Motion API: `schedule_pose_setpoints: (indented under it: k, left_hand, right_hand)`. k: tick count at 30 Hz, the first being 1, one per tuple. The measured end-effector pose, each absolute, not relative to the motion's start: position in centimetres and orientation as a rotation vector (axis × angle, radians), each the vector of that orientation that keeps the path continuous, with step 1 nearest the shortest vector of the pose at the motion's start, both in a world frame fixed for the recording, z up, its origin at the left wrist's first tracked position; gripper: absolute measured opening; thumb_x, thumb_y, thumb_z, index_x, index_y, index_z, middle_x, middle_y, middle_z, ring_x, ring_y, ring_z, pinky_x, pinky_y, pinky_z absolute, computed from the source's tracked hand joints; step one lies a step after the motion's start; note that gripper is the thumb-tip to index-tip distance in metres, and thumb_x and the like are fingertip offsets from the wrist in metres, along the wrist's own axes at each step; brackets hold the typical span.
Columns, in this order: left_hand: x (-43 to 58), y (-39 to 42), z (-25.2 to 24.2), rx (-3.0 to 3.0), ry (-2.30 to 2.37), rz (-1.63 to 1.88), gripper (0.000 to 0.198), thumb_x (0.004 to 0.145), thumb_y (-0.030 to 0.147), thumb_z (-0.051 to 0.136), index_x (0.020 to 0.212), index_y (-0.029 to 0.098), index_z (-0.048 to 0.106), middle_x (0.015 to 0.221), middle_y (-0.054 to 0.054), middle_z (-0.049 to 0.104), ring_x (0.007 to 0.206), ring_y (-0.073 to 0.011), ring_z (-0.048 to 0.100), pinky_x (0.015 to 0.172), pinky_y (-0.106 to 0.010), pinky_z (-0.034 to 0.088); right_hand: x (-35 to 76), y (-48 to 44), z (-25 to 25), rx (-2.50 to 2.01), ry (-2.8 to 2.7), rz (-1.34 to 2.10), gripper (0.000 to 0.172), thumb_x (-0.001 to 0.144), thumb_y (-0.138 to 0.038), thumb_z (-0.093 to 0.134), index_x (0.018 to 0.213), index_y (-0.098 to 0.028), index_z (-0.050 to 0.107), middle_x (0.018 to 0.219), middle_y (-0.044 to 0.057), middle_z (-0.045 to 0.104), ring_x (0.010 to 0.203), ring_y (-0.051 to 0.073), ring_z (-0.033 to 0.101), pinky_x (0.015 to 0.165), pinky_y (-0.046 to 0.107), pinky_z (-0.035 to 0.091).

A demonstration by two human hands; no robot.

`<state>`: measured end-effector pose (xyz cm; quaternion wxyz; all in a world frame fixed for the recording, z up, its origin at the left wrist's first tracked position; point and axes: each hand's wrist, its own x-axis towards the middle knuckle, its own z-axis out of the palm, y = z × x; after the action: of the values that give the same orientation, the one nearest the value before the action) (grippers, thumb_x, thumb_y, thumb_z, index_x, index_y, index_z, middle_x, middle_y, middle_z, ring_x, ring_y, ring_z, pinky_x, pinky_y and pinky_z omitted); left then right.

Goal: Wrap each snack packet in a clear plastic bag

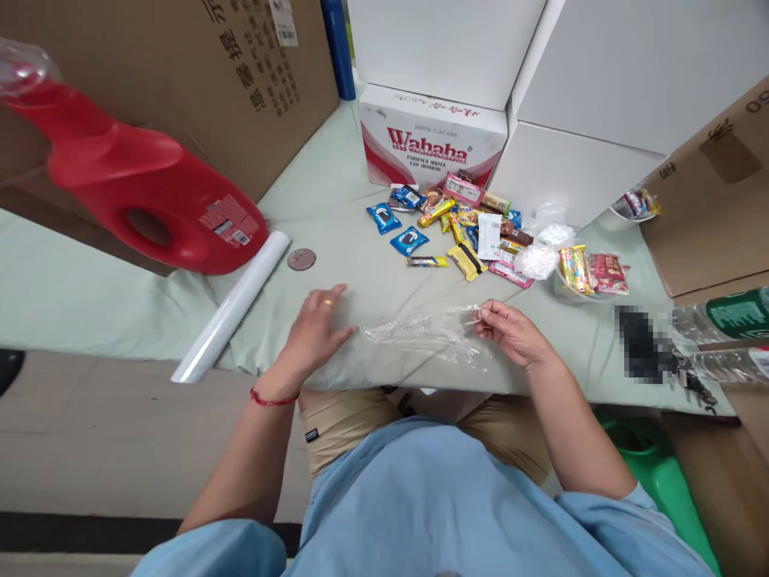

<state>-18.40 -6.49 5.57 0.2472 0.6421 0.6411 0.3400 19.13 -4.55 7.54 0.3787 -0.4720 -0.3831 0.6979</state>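
A clear, crinkled plastic bag (429, 332) lies on the pale green table cloth (336, 200) in front of me. My left hand (312, 332), with a ring and a red wrist string, rests flat on the bag's left end, fingers stretched out. My right hand (510, 330) pinches the bag's right edge between thumb and fingers. Beyond the bag lies a heap of small wrapped snacks (462, 228), among them blue biscuit packs (408, 240) and a yellow bar (467, 260).
A white roll (231, 307) lies left of my hand beside a round brown disc (301, 259). A large red jug (138, 184) lies at the left. A Wahaha box (432, 140), white boxes (601, 88) and cardboard boxes (714, 184) ring the table. Plastic bottles (721, 336) lie at the right.
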Motion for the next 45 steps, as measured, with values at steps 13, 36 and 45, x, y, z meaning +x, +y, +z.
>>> schedule_pose_setpoints:
  k: [13,36,45]
  left_hand:
    - [-5.2,-12.4,3.7,0.669,1.148,0.838,0.052,0.082,0.068,0.073,0.089,0.017,0.072,0.081,-0.006,0.073,0.047,-0.0096,0.052,0.041,-0.024,0.025]
    - [-16.4,-7.4,3.3,0.646,1.257,0.683,0.047,0.065,0.050,0.094,0.077,0.016,0.065,0.077,-0.001,0.069,0.071,-0.0138,0.071,0.057,-0.019,0.049]
    - [-16.0,-7.1,4.1,0.636,1.268,0.691,0.055,0.056,0.056,0.097,0.074,0.015,0.065,0.074,-0.001,0.068,0.068,-0.0129,0.069,0.055,-0.019,0.048]
  right_hand:
    - [15.4,-8.6,4.8,-1.004,-0.584,1.713,0.028,0.078,-0.041,0.087,0.083,-0.024,0.065,0.101,0.004,0.076,0.089,0.019,0.074,0.086,0.037,0.065]
    - [22.0,0.2,6.3,-1.628,-1.530,0.659,0.026,0.089,-0.045,0.069,0.096,-0.021,0.066,0.097,0.006,0.066,0.067,0.016,0.057,0.069,0.034,0.055]
    - [14.5,-3.0,9.0,-0.893,-2.711,0.836,0.064,0.092,-0.034,0.076,0.152,-0.030,0.053,0.146,0.010,0.060,0.117,0.027,0.068,0.092,0.037,0.058]
